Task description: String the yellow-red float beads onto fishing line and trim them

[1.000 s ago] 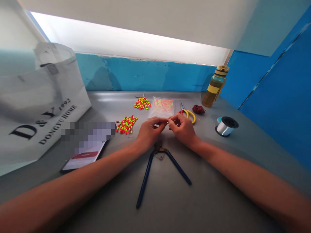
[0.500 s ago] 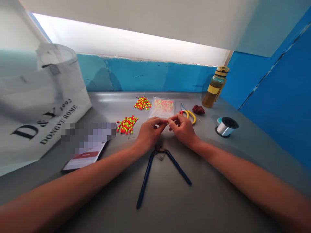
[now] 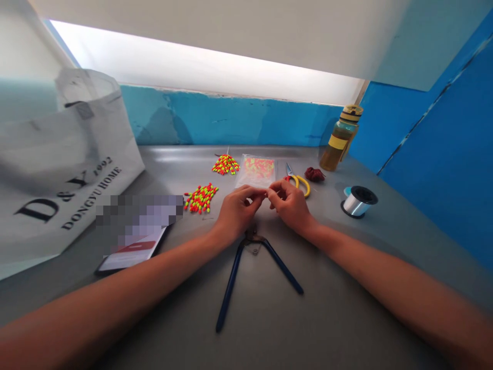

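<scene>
Blue walls (image 3: 231,121) rise behind a grey table (image 3: 269,329). Everything here is placed by the pliers (image 3: 254,246), which lie mid-table with their blue handles spread toward the person. Far left of the pliers stands a white tote (image 3: 65,174) printed "D&Y 1992 DONGYU HOME", and a phone (image 3: 131,259) lies nearer them, partly blurred out. Far right of the pliers stands a bottle (image 3: 341,139) of amber liquid with a yellow band, and closer in sits a spool (image 3: 358,201) of clear line.

Directly beyond the pliers lies a clear packet (image 3: 256,171) of colored beads. Yellow-handled scissors (image 3: 296,180) lie beyond and to the right, with a dark red tangle (image 3: 315,174) just past them. Two heaps of red-and-yellow beads lie beyond and to the left: a larger heap (image 3: 201,198) and a smaller heap (image 3: 225,164).

The left hand (image 3: 236,210) and right hand (image 3: 290,205) are together just beyond the pliers' head, raised off the table, with their fingertips (image 3: 262,191) meeting in a tight pinch. Whatever they hold is too fine to make out. The right hand is nearest the scissors.

Work this small would likely go best with the forearms kept low and steady, as they are here. Each thumb and forefinger should stay close to the held point, using light, even pressure so the piece cannot twist or slip.
</scene>
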Available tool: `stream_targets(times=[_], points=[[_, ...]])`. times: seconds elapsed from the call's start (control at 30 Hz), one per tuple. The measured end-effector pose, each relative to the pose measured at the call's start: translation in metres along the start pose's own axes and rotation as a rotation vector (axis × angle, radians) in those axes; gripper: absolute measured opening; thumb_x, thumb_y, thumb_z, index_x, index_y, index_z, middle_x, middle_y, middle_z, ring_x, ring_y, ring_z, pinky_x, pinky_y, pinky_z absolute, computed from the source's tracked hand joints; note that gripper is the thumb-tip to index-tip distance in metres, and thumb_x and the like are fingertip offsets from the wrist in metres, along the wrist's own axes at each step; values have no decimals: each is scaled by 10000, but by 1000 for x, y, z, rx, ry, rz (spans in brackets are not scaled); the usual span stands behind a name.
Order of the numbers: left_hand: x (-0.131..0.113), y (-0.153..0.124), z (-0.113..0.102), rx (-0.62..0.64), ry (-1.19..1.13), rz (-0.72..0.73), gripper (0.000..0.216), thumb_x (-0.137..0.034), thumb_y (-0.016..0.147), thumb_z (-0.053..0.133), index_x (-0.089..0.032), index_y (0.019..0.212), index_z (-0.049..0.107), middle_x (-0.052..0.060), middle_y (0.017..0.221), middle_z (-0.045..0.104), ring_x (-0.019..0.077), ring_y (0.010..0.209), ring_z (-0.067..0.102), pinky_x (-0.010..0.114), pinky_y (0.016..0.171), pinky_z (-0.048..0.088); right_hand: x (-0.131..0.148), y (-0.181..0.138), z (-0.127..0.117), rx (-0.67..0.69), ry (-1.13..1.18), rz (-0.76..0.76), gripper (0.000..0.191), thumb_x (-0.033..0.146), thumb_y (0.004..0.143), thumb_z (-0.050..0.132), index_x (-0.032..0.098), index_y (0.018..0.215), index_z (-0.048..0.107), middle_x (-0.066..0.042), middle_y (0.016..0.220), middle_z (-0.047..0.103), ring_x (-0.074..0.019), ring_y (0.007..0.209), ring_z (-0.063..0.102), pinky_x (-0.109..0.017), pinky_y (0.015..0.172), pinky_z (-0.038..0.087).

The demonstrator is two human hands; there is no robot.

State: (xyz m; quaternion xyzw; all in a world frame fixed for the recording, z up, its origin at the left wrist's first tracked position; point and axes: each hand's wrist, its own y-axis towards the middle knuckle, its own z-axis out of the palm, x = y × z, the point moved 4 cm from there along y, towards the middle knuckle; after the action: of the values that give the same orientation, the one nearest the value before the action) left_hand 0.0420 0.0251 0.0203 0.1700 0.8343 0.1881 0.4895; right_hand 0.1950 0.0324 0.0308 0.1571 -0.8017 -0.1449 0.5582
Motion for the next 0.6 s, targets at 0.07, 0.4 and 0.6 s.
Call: stream_targets(times=[0.07, 0.4, 0.6], points=[[-1, 0, 0, 8, -16, -39, 181, -325, 898, 614, -258, 977, 763, 17, 930, 764, 160, 726, 689, 289, 690, 558, 1, 0, 0, -9, -15, -13, 105, 303, 822, 591, 206, 785, 606, 15, 651, 614, -135, 578, 573, -268, 577, 443], [-5, 0, 0, 12, -45, -62, 195, -359, 916, 590, -251, 981, 737, 29, 998, 762, 178, 800, 695, 313, 770, 568, 1, -2, 0, 1, -63, -29, 117, 303, 813, 601, 196, 768, 615, 18, 632, 573, -132, 581, 508, -265, 562, 390], [-6, 1, 0, 15, -57, -112, 186, -365, 905, 581, -237, 923, 715, 28, 898, 762, 200, 774, 691, 327, 756, 562, 1, -3, 1, 17, -110, -23, 98, 290, 818, 616, 203, 774, 612, 26, 622, 559, -127, 574, 492, -259, 555, 379]])
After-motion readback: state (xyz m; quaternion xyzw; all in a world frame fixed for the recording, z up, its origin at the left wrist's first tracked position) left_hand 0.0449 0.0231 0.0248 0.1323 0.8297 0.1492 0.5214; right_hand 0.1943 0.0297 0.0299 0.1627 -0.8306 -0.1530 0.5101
